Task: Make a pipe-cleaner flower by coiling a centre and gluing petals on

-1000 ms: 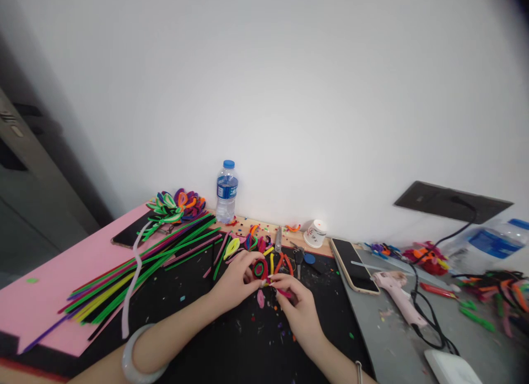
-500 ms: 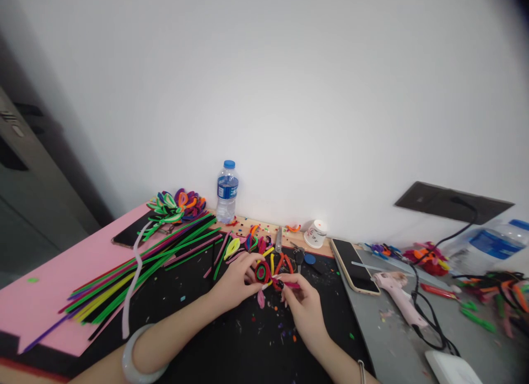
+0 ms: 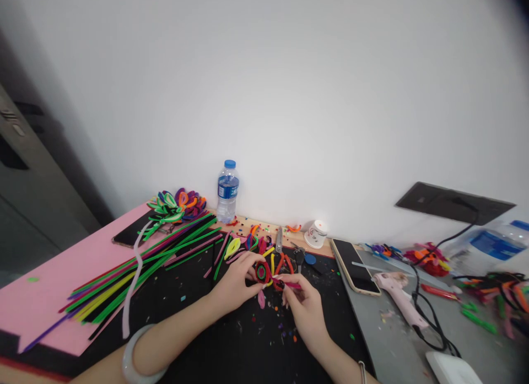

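Note:
My left hand (image 3: 239,279) pinches a pipe-cleaner coil (image 3: 262,272), wound in red, green and black rings. Close to its right, my right hand (image 3: 301,301) is closed on a magenta pipe cleaner (image 3: 293,285) that runs toward the coil; whether the two are joined is hidden by the fingers. A small pink loop (image 3: 261,300) hangs just below the coil. Behind the hands lie yellow and orange pipe-cleaner pieces, scissors (image 3: 279,241) and pliers with red-orange handles (image 3: 284,264).
Long pipe cleaners (image 3: 144,274) spread over the left side beside a finished-looking pipe-cleaner flower (image 3: 169,207). A water bottle (image 3: 227,191) and a paper cup (image 3: 316,234) stand along the wall. To the right are a phone (image 3: 355,266), a pink glue gun (image 3: 400,299) and its cable.
Both hands stay almost in place around the coil and the magenta pipe cleaner. Only slight finger movement shows; the other things keep their places.

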A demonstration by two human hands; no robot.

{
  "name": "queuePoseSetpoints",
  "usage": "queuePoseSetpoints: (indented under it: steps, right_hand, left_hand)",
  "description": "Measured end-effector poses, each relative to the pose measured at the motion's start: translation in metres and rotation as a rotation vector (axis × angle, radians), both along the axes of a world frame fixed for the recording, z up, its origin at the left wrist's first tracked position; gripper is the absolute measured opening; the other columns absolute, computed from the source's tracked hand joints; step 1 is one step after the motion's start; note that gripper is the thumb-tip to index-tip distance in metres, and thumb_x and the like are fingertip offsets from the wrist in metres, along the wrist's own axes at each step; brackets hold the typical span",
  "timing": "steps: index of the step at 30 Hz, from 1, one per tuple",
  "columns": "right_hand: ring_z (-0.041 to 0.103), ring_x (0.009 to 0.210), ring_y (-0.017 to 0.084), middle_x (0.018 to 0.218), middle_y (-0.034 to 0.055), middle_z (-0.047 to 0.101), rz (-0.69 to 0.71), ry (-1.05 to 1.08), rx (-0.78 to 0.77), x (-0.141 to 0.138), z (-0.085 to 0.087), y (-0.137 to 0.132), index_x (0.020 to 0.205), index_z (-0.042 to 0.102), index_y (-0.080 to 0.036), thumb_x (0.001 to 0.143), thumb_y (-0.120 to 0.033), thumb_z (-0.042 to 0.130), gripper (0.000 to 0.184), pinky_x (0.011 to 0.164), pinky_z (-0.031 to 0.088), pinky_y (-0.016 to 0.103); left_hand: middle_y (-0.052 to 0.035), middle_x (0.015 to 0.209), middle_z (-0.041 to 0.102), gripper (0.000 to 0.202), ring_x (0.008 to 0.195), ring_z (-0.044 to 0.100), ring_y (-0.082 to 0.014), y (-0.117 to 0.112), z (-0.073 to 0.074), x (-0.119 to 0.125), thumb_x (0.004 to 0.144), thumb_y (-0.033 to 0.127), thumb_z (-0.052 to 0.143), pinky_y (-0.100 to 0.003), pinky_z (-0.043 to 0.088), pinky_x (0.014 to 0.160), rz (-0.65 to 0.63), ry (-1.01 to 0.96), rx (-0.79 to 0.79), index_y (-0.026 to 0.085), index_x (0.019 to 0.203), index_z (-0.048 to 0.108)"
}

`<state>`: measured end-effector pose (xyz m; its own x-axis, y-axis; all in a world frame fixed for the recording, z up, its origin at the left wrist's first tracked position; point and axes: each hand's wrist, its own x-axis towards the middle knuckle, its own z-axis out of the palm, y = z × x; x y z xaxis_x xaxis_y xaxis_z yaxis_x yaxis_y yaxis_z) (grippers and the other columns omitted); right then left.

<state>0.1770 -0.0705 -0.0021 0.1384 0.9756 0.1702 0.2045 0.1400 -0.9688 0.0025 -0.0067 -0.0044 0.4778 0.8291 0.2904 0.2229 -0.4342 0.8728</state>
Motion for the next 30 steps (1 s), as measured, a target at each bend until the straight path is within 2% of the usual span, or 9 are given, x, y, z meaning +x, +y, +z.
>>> queuePoseSetpoints:
  steps: [4, 8, 10, 16, 21, 25, 30]
  right_hand:
    - [0.051, 0.048, 0.011, 0.060, -0.0013, 0.059, 0.022, 0.003, -0.008, 0.000, -0.003, 0.000, 0.083, 0.062, -0.018, 0.079, -0.028, 0.056, 0.012, 0.049, 0.043, 0.022]
    - [0.051, 0.048, 0.011, 0.067, 0.0008, 0.063, 0.054, 0.019, -0.003, -0.001, -0.004, -0.001, 0.082, 0.059, -0.018, 0.081, -0.029, 0.055, 0.013, 0.048, 0.042, 0.022]
    - [0.051, 0.048, 0.011, 0.067, 0.0012, 0.063, 0.054, 0.014, -0.005, -0.002, -0.004, -0.002, 0.083, 0.059, -0.017, 0.081, -0.030, 0.055, 0.014, 0.048, 0.042, 0.022]
    - [0.050, 0.049, 0.012, 0.064, 0.0007, 0.062, 0.008, 0.066, -0.037, 0.000, -0.001, 0.000, 0.082, 0.059, -0.018, 0.079, -0.035, 0.059, 0.018, 0.048, 0.042, 0.023]
    - [0.048, 0.047, 0.011, 0.055, -0.0029, 0.056, 0.010, 0.140, -0.053, 0.001, 0.002, 0.003, 0.079, 0.058, -0.018, 0.076, -0.035, 0.062, 0.018, 0.046, 0.039, 0.022]
    - [0.048, 0.045, 0.010, 0.053, -0.0042, 0.056, 0.016, 0.208, -0.081, 0.002, 0.004, 0.006, 0.078, 0.058, -0.017, 0.074, -0.034, 0.064, 0.018, 0.046, 0.038, 0.021]
    - [0.045, 0.042, 0.009, 0.049, -0.0048, 0.055, 0.031, 0.305, -0.115, 0.006, 0.004, 0.009, 0.077, 0.057, -0.016, 0.075, -0.034, 0.064, 0.019, 0.044, 0.035, 0.020]
  left_hand:
    - [-0.0016, 0.094, 0.054, 0.037, 0.071, 0.058, -0.0124, -0.001, 0.001, 0.000, 0.071, 0.018, 0.063, -0.028, 0.055, 0.068, 0.018, 0.036, 0.028, 0.022, 0.106, 0.050]
    - [-0.0027, 0.094, 0.060, 0.033, 0.074, 0.060, -0.0139, -0.003, 0.003, 0.001, 0.072, 0.015, 0.061, -0.028, 0.053, 0.068, 0.016, 0.039, 0.011, 0.021, 0.103, 0.050]
    - [-0.0032, 0.096, 0.060, 0.031, 0.073, 0.060, -0.0140, -0.003, 0.003, 0.001, 0.072, 0.016, 0.061, -0.027, 0.051, 0.066, 0.019, 0.027, 0.006, 0.020, 0.101, 0.050]
    - [-0.0001, 0.080, 0.058, 0.030, 0.066, 0.056, -0.0134, -0.002, 0.003, 0.001, 0.074, 0.024, 0.062, -0.026, 0.049, 0.062, 0.047, 0.016, -0.010, 0.019, 0.102, 0.051]
    - [0.0008, 0.078, 0.057, 0.023, 0.059, 0.054, -0.0114, -0.001, 0.003, 0.001, 0.079, 0.026, 0.056, -0.022, 0.046, 0.055, -0.002, -0.015, -0.085, 0.019, 0.100, 0.052]
    - [0.0026, 0.073, 0.054, 0.012, 0.053, 0.052, -0.0091, -0.001, 0.004, 0.001, 0.081, 0.025, 0.052, -0.020, 0.043, 0.051, -0.074, -0.054, -0.175, 0.018, 0.090, 0.051]
    - [0.0039, 0.073, 0.051, 0.010, 0.050, 0.051, -0.0073, -0.003, 0.005, 0.003, 0.082, 0.026, 0.052, -0.019, 0.042, 0.049, -0.134, -0.080, -0.210, 0.018, 0.087, 0.051]
